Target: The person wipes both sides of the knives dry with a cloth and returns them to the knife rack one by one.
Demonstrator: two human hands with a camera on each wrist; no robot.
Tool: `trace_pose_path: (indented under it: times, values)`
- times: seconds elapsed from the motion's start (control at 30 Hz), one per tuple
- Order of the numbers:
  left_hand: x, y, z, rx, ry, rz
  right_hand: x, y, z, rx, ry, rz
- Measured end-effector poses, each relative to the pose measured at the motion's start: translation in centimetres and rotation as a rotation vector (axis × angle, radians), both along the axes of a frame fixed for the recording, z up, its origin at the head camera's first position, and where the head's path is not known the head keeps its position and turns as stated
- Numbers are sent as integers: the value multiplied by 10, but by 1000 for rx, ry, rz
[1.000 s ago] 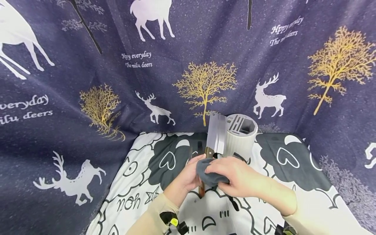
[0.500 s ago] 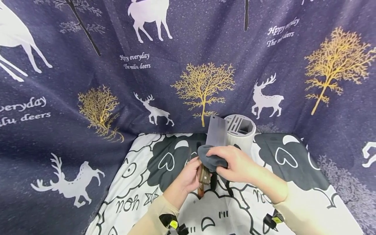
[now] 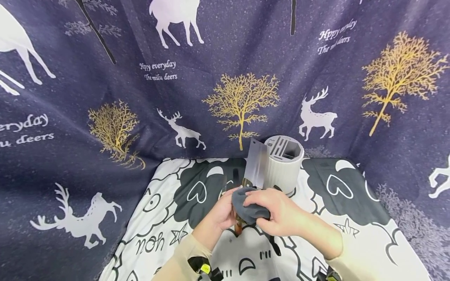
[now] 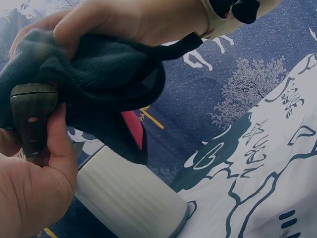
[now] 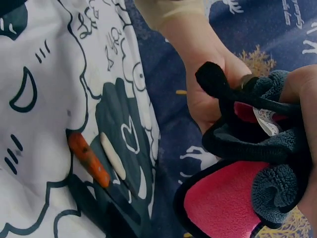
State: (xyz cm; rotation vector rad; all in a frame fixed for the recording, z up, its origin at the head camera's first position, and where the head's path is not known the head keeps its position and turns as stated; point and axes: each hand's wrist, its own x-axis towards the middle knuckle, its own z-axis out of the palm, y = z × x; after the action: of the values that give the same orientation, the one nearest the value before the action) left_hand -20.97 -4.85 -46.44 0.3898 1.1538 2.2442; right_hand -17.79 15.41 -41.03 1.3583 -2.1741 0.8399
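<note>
My left hand holds a cleaver by its wooden handle, and the broad steel blade points up and away. My right hand grips a bunched grey cloth over that handle, hiding most of it in the head view. In the left wrist view the butt of the cleaver handle shows between my left fingers and thumb, with the cloth draped around it. A pink side of the cloth and a small white label show in the right wrist view.
A white ribbed knife block with a slotted grey top stands behind the blade, to the right. Below my hands, on the patterned cloth cover, lie an orange-handled knife, a white-handled knife and a black handle. A deer-print curtain hangs behind.
The cloth in my right hand went up to the base of the blade, baring the handle, then came back down over the handle. My left hand keeps holding the cleaver.
</note>
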Motion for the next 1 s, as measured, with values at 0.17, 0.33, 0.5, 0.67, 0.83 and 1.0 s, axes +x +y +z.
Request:
trace_pose_path:
  times: [0.17,0.33,0.5,0.67,0.83,1.0]
  values:
    - [1,-4,4,-66,22,-22,8,-5,2,-20,42,96]
    - [2,-6,6,-89,12,-17,15,-6,5,-3,43,159]
    - [5,-6,7,-71,12,-24,18,-5,10,34,75,169]
    - [8,-7,10,-24,48,-52,18,-5,14,90,130,115]
    - [10,-8,10,-40,74,-50,15,-4,17,81,159,100]
    - [10,-7,8,-55,74,1,1,-2,20,46,130,118]
